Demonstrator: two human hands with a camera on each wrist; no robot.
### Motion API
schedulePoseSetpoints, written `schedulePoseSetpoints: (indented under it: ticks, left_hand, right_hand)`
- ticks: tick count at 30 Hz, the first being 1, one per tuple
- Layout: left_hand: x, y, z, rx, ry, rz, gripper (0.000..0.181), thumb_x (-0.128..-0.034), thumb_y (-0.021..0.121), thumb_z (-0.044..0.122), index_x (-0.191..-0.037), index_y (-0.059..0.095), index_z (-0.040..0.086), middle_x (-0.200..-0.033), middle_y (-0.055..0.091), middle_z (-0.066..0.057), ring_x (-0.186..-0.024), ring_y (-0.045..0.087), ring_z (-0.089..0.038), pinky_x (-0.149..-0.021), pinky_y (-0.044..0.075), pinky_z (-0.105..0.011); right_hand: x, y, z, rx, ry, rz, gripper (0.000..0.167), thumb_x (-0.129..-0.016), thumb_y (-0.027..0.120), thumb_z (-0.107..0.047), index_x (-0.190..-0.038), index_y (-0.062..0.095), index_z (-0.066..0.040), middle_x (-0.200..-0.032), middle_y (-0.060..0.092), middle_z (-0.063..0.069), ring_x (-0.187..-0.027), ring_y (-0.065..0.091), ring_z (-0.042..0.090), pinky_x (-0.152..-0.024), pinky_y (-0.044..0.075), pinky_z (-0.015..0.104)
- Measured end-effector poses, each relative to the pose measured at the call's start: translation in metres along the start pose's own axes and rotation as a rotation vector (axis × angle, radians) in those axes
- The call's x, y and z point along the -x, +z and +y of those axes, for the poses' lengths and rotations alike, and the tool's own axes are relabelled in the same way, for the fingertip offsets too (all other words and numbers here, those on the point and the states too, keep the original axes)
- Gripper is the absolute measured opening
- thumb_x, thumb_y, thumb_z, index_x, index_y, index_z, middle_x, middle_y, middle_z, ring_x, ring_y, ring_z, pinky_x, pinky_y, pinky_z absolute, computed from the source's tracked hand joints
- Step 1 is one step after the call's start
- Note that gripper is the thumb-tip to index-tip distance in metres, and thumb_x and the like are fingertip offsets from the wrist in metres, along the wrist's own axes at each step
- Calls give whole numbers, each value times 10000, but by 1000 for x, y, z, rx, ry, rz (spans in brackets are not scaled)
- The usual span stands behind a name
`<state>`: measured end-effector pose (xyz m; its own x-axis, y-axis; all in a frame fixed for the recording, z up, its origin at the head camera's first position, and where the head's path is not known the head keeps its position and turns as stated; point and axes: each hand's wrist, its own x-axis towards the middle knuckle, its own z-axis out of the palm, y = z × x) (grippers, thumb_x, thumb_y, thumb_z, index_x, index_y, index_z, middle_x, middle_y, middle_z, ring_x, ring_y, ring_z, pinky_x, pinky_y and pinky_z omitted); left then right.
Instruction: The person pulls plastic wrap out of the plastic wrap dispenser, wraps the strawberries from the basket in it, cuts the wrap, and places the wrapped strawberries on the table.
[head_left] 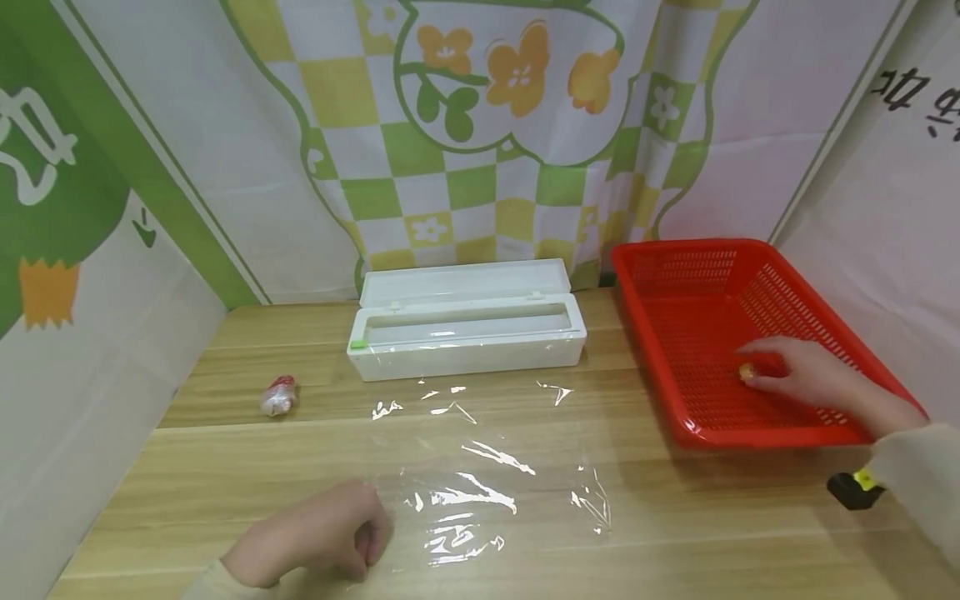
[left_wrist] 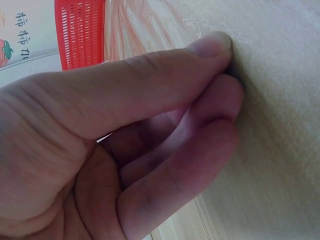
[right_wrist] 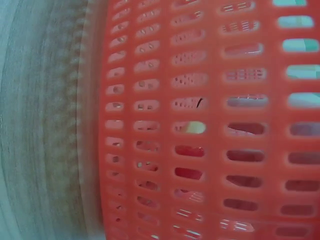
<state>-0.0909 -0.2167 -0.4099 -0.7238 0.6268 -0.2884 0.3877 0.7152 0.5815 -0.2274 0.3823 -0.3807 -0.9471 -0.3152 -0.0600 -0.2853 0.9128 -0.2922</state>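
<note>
Yellow piece (head_left: 746, 372) was inside the red basket (head_left: 757, 437), the right hand (head_left: 806, 375) curled round it with the thumb touching it. Clear film (head_left: 480, 496) lay over the table (head_left: 187, 500), reaching from the open white box (head_left: 472, 358). The left hand (head_left: 322, 529) was at the film's left side, thumb and forefinger together; whether they pinched film I could not tell. Left of the box lay a wrapped bundle (head_left: 279, 397).
</note>
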Motion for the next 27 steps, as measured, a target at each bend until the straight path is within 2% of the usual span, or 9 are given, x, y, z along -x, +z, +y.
schedulePoseSetpoints:
  ticks: [6,14,21,27]
  left_hand:
    - [0,0,0,0,8,2,273,-556,714,-114,-571,611,139,-513,475,166,-474,413,59,-424,385,-158]
    - [0,0,-1,9,4,-2,273,-555,712,-119,-575,614,135,-513,477,164,-471,415,59,-421,391,-157]
    - [1,1,-1,10,0,-3,276,-556,700,-125,-576,615,137,-508,489,157,-468,420,57,-420,400,-159]
    - [1,1,0,23,-9,-4,268,-558,700,-122,-582,616,131,-515,501,145,-472,430,51,-425,412,-163]
  right_hand:
    - [-2,3,4,15,-13,-7,526,-883,733,-291,-1315,595,-24,-1249,641,248,-1063,595,374,-898,483,653]
    - [-1,5,7,2,20,-48,582,-863,746,-249,-1352,551,0,-1244,630,268,-978,589,310,-859,507,613]
    - [-1,6,7,20,-3,-55,540,-876,722,-179,-1335,545,43,-1222,625,295,-971,598,349,-889,482,652]
    - [-1,6,8,31,1,-63,520,-870,716,-138,-1333,551,32,-1230,619,301,-1025,599,403,-906,461,680]
